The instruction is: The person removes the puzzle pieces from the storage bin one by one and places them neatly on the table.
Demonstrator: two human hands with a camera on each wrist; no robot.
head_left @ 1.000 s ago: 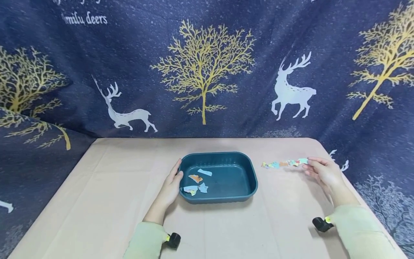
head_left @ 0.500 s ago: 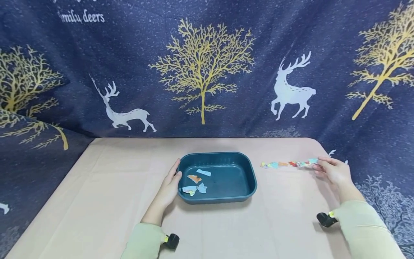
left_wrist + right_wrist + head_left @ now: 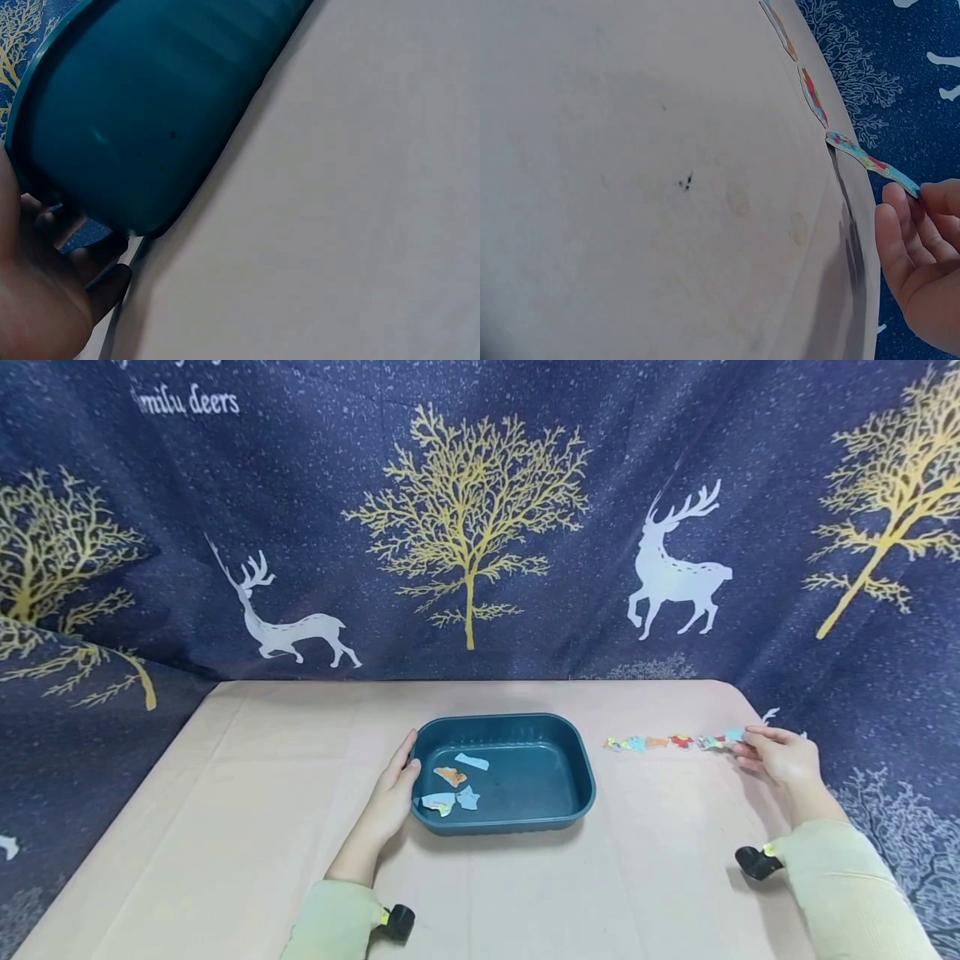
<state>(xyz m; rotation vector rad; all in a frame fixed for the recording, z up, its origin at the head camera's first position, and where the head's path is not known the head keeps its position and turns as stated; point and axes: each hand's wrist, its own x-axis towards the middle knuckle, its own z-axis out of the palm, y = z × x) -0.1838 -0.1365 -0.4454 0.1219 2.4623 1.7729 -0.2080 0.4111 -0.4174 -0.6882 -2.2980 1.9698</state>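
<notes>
A dark teal plastic tray [image 3: 502,826] stands mid-table. My left hand [image 3: 393,789] grips its left end; the left wrist view has the fingers curled at the tray's outer wall [image 3: 142,127]. My right hand [image 3: 783,764], far right, pinches a multicoloured flat puzzle piece [image 3: 876,163] between thumb and fingers. That piece slants, its outer end raised and its other end right at the tabletop. Left of it lie a red puzzle piece [image 3: 681,741], an orange one [image 3: 656,742], a light-blue one [image 3: 635,743] and a yellowish one [image 3: 613,743], in a row.
Inside the tray, towards its left, lie a pale-blue strip [image 3: 472,762], an orange piece [image 3: 451,775] and two light-blue pieces [image 3: 468,798]. A beige cloth [image 3: 225,835] covers the table. Behind hangs a navy curtain [image 3: 525,635] with deer and trees.
My right hand has moved right with the puzzle piece, opening a gap beside the red piece, which now shows fully. My left hand stays on the tray.
</notes>
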